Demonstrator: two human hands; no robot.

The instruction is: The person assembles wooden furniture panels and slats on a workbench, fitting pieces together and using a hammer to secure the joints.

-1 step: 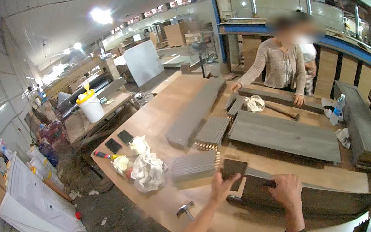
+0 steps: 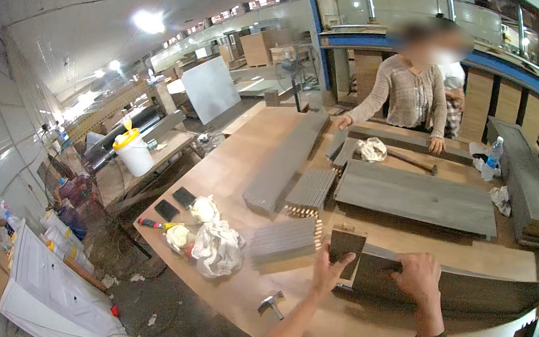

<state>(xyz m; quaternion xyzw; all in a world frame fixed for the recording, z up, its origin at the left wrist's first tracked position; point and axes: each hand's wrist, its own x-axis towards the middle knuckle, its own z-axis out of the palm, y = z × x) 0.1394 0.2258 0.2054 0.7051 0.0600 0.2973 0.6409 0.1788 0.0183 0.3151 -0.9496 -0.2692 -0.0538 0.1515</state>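
Hands on a grey panel at my workbench

My left hand [image 2: 328,266] presses a small dark board [image 2: 346,245] upright against the long grey panel [image 2: 462,287]; my right hand [image 2: 416,276] steadies that panel. A hammer [image 2: 272,304] lies near.

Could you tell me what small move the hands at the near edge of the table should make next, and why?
Probably press the small panel square against the long board. The left hand holds it upright at the board's end, and the right hand steadies the board; whether the joint is closed cannot be seen.
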